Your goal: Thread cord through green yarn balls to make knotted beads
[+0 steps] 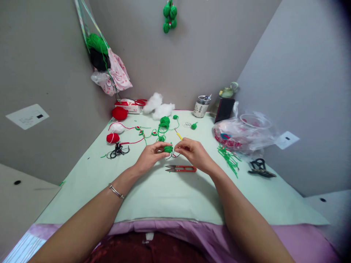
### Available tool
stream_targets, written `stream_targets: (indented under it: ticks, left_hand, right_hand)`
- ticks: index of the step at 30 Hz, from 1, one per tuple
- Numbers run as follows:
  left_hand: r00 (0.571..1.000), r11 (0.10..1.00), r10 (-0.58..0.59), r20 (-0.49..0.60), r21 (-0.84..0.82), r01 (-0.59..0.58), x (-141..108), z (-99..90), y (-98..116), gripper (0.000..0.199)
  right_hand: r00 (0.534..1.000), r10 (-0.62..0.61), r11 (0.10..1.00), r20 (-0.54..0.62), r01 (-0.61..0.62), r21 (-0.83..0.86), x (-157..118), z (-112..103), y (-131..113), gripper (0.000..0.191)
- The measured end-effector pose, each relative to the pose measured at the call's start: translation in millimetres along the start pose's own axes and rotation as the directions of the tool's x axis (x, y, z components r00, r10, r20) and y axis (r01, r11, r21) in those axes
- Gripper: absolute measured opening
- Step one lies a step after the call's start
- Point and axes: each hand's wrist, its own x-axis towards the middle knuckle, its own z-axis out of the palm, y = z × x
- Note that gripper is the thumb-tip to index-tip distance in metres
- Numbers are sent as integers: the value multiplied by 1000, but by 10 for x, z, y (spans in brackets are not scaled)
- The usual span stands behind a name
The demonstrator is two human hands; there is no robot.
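My left hand (150, 155) grips a small green crocheted piece (168, 149) between thumb and fingers. Close to its right side, my right hand (193, 151) is closed in a pinch; what lies between the fingertips is too small to make out. A thin dark strand (175, 156) curves below those fingertips. Just beyond the right hand a yellow-handled crochet hook (179, 135) shows, and I cannot tell whether it is held or lying on the table. Orange-handled thread snips (182, 168) lie below both hands.
Behind the hands are green yarn (164, 123), small crocheted pieces (141, 132) and white stuffing (163, 110). Red yarn (112, 138) and black yarn (117, 151) lie left. To the right are green yarn cuttings (229, 159), a plastic bag (241, 133) and a black clip (260, 168).
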Motion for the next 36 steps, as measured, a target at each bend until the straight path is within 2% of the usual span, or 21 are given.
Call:
stream_targets:
  ticks: [3,7,13,18,21,26,32,34,36]
  left_hand:
    - [999,999,-30,31,-19,31,-13,1,41,37]
    - [999,999,17,47,-42,-15,-16,23,26,37]
    - [991,983,90,-96,-152,-104,14,57,-50,33]
    - [990,989,92,-106,-109,-103,10,50,-54,31]
    - [989,990,97,-112,-93,-107,1,54,-52,30]
    - [990,991,89,-105,-92,-99,-10,79,-39,30]
    - [978,989,145,-150,8,-146,-11,63,3,27]
    - [977,990,139,-160,20,-138,-6,52,9,27]
    - [978,991,131,-164,28,-128,-1,45,0,27]
  right_hand:
    - [998,8,977,60,-20,214,18,-25,43,11]
    - [993,34,915,111,-76,396,51,17,80,16]
    - [991,133,909,-8,-118,399,72,83,68,21]
    - [994,101,939,51,-112,324,37,1,39,15]
    - [997,72,952,32,-78,295,28,18,18,13]
    - [989,136,882,59,-148,447,52,179,33,8]
    - [982,167,766,86,-184,616,49,260,-5,17]
    - [986,160,763,49,-155,628,26,256,-59,16]
    - [992,129,812,4,-108,573,1,252,-103,13]
